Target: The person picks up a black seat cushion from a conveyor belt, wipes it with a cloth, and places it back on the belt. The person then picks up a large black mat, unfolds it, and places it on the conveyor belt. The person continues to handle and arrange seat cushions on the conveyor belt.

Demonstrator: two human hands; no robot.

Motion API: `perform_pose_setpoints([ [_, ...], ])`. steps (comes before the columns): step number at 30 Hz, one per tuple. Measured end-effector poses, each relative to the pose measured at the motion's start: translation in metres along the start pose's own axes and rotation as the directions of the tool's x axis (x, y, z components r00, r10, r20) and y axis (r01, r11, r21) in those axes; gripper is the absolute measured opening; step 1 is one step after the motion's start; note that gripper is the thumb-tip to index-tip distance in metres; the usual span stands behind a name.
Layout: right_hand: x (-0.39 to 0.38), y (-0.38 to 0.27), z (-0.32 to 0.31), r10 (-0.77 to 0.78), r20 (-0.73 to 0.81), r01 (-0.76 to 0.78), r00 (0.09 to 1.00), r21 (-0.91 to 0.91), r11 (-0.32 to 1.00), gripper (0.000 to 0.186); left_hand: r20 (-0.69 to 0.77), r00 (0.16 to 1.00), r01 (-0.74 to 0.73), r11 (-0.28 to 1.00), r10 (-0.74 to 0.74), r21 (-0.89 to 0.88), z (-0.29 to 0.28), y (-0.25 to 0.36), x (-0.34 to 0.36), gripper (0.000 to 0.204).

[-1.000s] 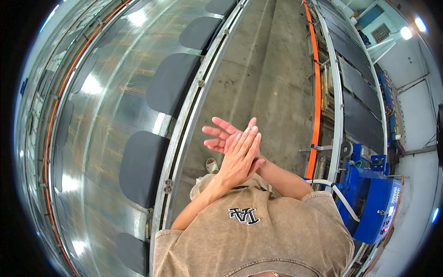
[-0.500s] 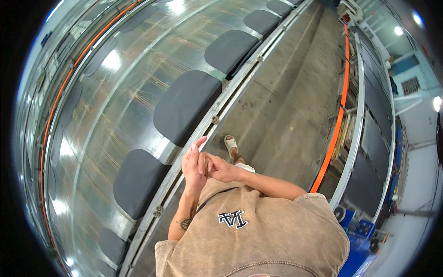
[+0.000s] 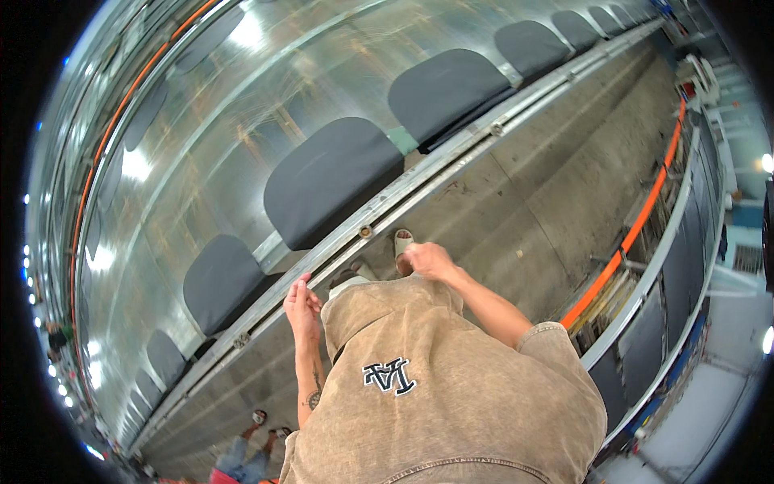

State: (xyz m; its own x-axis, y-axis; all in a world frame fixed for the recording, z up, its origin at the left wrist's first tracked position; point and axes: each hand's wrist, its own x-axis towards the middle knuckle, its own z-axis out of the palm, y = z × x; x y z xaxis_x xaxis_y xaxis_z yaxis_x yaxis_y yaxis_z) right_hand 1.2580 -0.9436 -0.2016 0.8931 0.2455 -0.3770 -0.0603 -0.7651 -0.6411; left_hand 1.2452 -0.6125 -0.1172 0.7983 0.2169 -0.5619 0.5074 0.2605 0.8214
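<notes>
The left hand (image 3: pixel 301 306) is seen empty, fingers straight and held together, just beside the long grey metal rail (image 3: pixel 435 173) that edges the conveyor. The right hand (image 3: pixel 427 260) is loosely curled, nothing gripped, held over the grey concrete floor (image 3: pixel 532 194) above a pale sandal (image 3: pixel 402 242). The rail lies just ahead of both hands, nearer the left; contact cannot be told. Beyond it, dark grey rounded pads (image 3: pixel 332 181) are set in a row on the shiny metal belt (image 3: pixel 234 113). Another person's feet (image 3: pixel 266 423) are visible farther down the floor.
</notes>
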Motion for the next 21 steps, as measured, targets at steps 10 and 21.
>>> perform_pose_setpoints([
  [10,-0.03,0.148,0.035,0.492,0.099,-0.481,0.865,-0.118,0.869,0.037,-0.184,0.983,0.038,0.965,0.01,0.259,-0.066,-0.066,0.038,0.034],
  [21,-0.02,0.155,0.064,0.642,-0.136,-0.605,0.755,0.235,0.761,0.019,-0.214,0.959,-0.108,0.94,0.184,0.324,-0.084,-0.101,0.092,0.033],
])
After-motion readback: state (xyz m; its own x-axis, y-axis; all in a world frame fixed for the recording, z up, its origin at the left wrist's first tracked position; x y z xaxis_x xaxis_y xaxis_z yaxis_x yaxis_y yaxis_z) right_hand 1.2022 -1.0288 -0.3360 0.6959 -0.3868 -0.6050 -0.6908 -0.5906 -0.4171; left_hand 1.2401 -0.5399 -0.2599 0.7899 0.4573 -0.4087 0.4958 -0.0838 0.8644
